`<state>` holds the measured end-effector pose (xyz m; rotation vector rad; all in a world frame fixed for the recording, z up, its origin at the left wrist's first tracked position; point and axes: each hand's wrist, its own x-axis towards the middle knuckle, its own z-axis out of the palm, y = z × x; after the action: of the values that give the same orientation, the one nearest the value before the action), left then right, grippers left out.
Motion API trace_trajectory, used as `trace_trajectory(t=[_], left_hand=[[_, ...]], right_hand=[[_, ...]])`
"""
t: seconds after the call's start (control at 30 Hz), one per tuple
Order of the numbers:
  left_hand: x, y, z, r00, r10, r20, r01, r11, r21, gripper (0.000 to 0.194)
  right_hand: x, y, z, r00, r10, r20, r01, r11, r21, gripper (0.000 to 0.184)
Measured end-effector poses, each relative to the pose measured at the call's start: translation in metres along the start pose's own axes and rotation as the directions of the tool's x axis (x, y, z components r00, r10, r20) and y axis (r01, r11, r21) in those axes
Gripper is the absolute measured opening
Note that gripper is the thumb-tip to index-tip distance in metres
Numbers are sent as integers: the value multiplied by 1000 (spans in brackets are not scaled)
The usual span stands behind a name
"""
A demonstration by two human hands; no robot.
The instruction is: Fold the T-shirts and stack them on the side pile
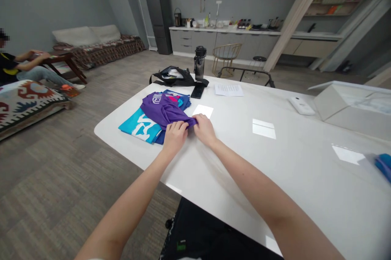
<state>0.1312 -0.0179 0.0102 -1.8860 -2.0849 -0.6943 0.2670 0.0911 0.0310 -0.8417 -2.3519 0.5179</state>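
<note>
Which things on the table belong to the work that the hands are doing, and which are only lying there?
In the work:
purple cloth, under the left hand and right hand
turquoise cloth beneath it, probably

Only lying or standing there:
black bag
dark bottle
phone
printed paper
white device

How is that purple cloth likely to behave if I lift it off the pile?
The purple cloth will probably hang floppy, since it drapes in soft creases over the turquoise cloth. It looks thin, so I'd expect it to feel light. With its edge bunched at the right hand, the wide part would likely sag or unfold.
</note>
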Motion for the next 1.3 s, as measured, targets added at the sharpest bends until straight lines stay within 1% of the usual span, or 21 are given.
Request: trace_trajectory(t=[0.1,0.17,0.27,0.33,0.4,0.47,0.53,0.63,0.67,0.7,0.8,0.87,0.93,1.0,1.07,1.13,1.2,1.23,1.3], left_hand=[[9,21,11,993,-118,19,116,991,73,33],[17,34,19,984,-177,14,175,981,88,36],[29,55,32,983,-183,25,180,981,75,38],[34,71,42,988,-137,68,133,989,64,37],[37,89,50,990,-72,124,67,997,45,33],[40,109,56,988,-8,156,6,1000,11,31],[44,129,56,986,50,157,-44,998,-38,30],[58,158,49,982,122,142,-109,989,-97,30],[65,166,45,980,138,142,-124,987,-104,32],[73,174,40,978,154,144,-139,984,-108,33],[104,194,26,960,233,154,-205,963,-173,36],[123,204,19,928,332,172,-269,912,-309,35],[136,212,18,895,405,187,-279,835,-473,34],[138,218,24,884,428,189,-246,768,-591,33],[131,221,35,889,417,189,-210,739,-640,27],[118,221,47,904,378,199,-182,762,-621,23],[103,216,54,927,307,216,-144,822,-551,23],[96,213,56,936,275,219,-132,851,-508,25],[83,203,58,951,223,216,-110,893,-436,34]], right_hand=[[-44,15,-45,999,-1,-44,3,999,50,20],[-75,24,-78,996,44,-73,-39,997,64,18],[-121,42,-124,984,124,-131,-111,989,96,20],[-150,60,-152,966,189,-178,-174,980,99,21],[-179,83,-177,930,283,-236,-269,959,90,21],[-208,108,-200,872,385,-303,-380,922,79,23],[-236,131,-222,808,454,-375,-470,881,53,25],[-272,157,-253,707,507,-493,-574,819,20,28],[-281,162,-262,686,511,-518,-597,802,2,29],[-289,167,-271,676,506,-535,-611,791,-24,29],[-304,174,-292,694,456,-557,-614,779,-127,30],[-305,175,-298,704,452,-547,-627,758,-181,31],[-301,172,-297,726,476,-496,-640,731,-235,28],[-291,163,-288,773,480,-415,-614,730,-300,34],[-274,150,-270,839,431,-333,-534,773,-343,43],[-253,135,-246,903,347,-254,-419,845,-333,39],[-228,121,-220,958,254,-131,-282,914,-291,34],[-216,115,-207,974,217,-61,-226,933,-279,34],[-190,107,-183,980,197,36,-176,931,-320,42]])
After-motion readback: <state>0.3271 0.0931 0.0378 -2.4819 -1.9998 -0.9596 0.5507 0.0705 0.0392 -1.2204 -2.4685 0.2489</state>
